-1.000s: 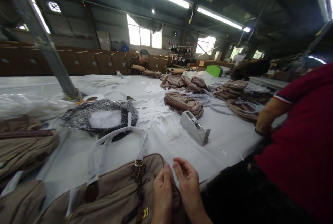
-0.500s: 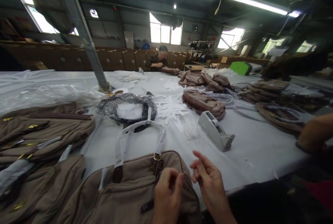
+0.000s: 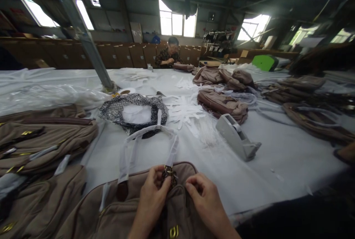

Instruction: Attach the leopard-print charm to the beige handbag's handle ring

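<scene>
Pinching the brown handbag [image 3: 138, 209] at its gold clasp [image 3: 168, 172], left hand [image 3: 151, 194] and right hand [image 3: 203, 198] both grip closed on fabric; the wrapped handle [image 3: 149, 135] at twelve o'clock could snag.

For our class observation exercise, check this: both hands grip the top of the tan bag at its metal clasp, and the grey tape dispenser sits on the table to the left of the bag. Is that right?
Not quite. The head view shows the tape dispenser to the right of the tan bag, not the left. The rest holds: the left hand and right hand grip the bag's top at the metal clasp, and the dispenser sits on the table.
</scene>
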A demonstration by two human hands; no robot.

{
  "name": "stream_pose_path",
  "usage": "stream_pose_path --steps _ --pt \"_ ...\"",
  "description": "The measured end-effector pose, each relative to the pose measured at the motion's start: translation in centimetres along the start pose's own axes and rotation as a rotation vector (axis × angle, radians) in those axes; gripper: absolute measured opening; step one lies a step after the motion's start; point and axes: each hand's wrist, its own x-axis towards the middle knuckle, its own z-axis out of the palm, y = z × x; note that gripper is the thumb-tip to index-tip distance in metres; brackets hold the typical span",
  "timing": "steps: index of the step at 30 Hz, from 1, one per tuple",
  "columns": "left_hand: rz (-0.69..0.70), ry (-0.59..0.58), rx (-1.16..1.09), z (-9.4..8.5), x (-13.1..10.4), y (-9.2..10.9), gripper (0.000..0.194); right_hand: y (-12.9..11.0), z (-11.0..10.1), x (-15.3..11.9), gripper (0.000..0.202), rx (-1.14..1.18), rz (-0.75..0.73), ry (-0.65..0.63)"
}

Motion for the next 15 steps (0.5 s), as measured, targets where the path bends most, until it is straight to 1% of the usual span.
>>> stream_pose_path --steps 3,5,6,7,11,15 --pt "-0.220 -0.016 -0.262 -0.7 0.5 0.9 0.042 -0.1 0.0 0.3 0.014 -0.002 0.011 0.003" --pt "-0.348 -0.011 -0.343 -0.8 0.6 1.4 0.046 -0.1 0.1 0.5 0.015 0.000 0.024 -0.006" --pt "-0.378 -0.015 -0.350 -0.9 0.6 1.4 0.049 -0.1 0.1 0.5 0.016 0.000 0.033 -0.012" --pt "-0.379 -0.023 -0.340 -0.8 0.5 1.4 0.051 0.0 0.1 0.6 0.017 -0.003 0.043 -0.017" --pt "-0.298 -0.026 -0.257 -0.6 0.4 0.5 0.054 0.4 0.1 0.7 0.018 -0.025 0.069 -0.035" --pt "-0.256 -0.014 -0.176 -0.4 0.6 -0.3 0.047 0.7 0.1 0.9 0.018 -0.042 0.062 -0.034"
